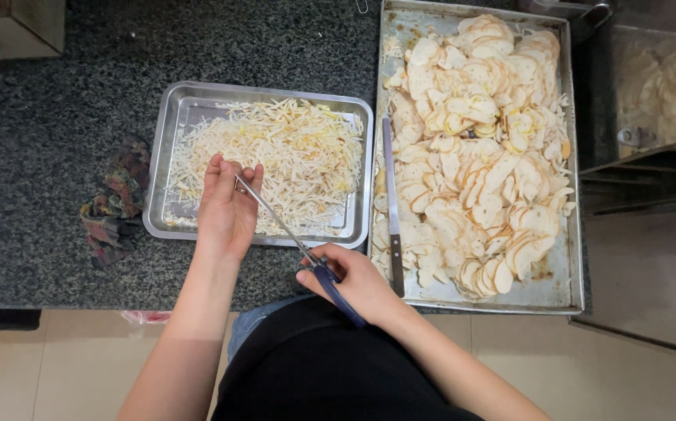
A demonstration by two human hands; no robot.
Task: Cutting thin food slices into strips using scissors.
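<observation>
The right hand (357,282) gripped the blue handles of scissors (295,243), blades nearly closed and pointing into the left hand (227,209), which was cupped around something unseen above the shred-filled small tray (168,148). Beside it, a knife (392,204) lay on the tray of slices (574,234); blades so close to the fingers risked a nick.

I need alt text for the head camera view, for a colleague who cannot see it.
Seen from above, the right hand works blue-handled scissors whose blades reach the left hand, held over a small steel tray of thin pale shreds. To the right, a larger tray holds pale slices and a knife, all on a dark speckled counter.
</observation>
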